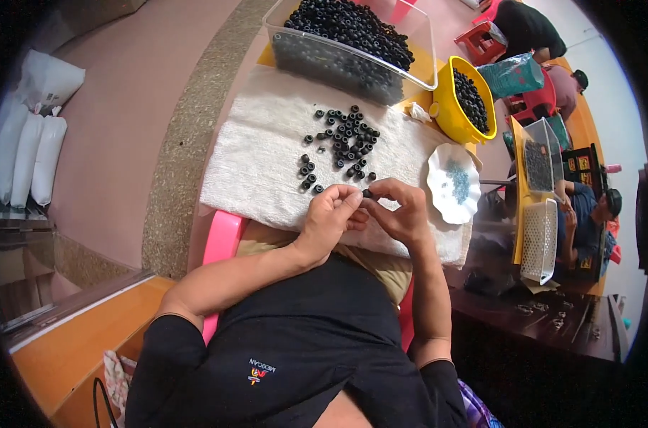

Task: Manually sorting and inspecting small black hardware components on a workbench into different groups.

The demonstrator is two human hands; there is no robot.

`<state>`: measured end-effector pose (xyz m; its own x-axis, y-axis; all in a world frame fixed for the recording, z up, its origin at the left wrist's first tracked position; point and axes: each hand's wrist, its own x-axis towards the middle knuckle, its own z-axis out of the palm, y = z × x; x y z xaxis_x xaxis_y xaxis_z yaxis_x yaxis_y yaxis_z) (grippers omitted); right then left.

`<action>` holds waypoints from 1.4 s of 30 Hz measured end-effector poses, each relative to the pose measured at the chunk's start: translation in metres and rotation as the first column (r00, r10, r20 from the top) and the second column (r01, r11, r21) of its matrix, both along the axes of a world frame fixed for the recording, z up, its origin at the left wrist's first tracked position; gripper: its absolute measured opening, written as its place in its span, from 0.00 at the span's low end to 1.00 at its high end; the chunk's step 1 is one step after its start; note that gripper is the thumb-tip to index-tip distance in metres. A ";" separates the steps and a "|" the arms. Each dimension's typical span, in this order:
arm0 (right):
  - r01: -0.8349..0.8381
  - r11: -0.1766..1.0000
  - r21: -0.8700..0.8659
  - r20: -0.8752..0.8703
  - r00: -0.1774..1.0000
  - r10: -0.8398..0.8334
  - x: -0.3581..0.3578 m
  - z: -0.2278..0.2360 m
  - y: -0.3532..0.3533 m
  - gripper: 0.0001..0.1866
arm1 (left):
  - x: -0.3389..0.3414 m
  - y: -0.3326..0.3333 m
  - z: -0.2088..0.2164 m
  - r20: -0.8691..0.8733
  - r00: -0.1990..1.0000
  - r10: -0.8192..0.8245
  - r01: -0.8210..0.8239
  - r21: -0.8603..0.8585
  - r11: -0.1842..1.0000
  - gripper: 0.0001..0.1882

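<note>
Over the near edge of the table (266, 57), the right hand (401, 209) grips a small black part (367, 193) between thumb and forefinger; the left hand (328, 217), fingertips pinched, adjoins it, its hold unclear at this scale. Loose black parts (350, 133) lie mid-table.

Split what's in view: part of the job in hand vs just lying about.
Likely the job:
black piece, between left hand and right hand
loose pieces on towel
clear bin, yellow tub, both holding more
white dish of bluish bits

Seemingly just lying about:
crumpled tissue
white sacks
patterned cloth
</note>
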<state>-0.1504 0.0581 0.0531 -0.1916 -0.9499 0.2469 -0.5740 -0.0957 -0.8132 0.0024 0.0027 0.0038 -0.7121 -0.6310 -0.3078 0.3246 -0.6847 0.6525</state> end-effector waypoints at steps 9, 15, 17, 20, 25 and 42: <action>-0.119 0.992 -0.033 -0.011 0.993 0.119 -0.003 0.000 0.006 0.09 | 0.002 -0.001 -0.002 0.013 0.999 -0.044 0.045 -0.117 0.992 0.09; -0.101 0.979 0.178 0.345 0.938 0.034 -0.018 -0.014 0.017 0.07 | 0.001 0.000 -0.002 0.018 0.998 -0.053 0.055 -0.115 0.992 0.08; -0.113 0.968 0.224 0.399 0.917 0.015 -0.020 -0.013 0.018 0.06 | 0.001 -0.001 -0.002 0.034 0.998 -0.061 0.065 -0.109 0.992 0.08; -0.129 0.961 0.244 0.504 0.864 -0.012 -0.023 -0.010 0.018 0.04 | 0.003 -0.004 -0.001 0.023 0.997 -0.070 0.072 -0.137 0.988 0.09; 0.063 0.983 0.173 0.161 0.983 -0.091 -0.032 -0.022 0.016 0.06 | 0.002 -0.009 0.001 0.026 0.998 -0.052 0.054 -0.110 0.992 0.08; 0.428 0.902 -0.057 -0.568 0.729 -0.382 -0.072 0.012 0.052 0.09 | 0.002 -0.004 0.000 0.050 0.993 -0.103 0.111 -0.198 0.974 0.12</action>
<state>-0.2227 0.1104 0.0649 -0.4138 -0.8335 0.3662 -0.8941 0.2965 -0.3356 0.0040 -0.0014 0.0043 -0.7686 -0.6035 -0.2120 0.2279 -0.5680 0.7909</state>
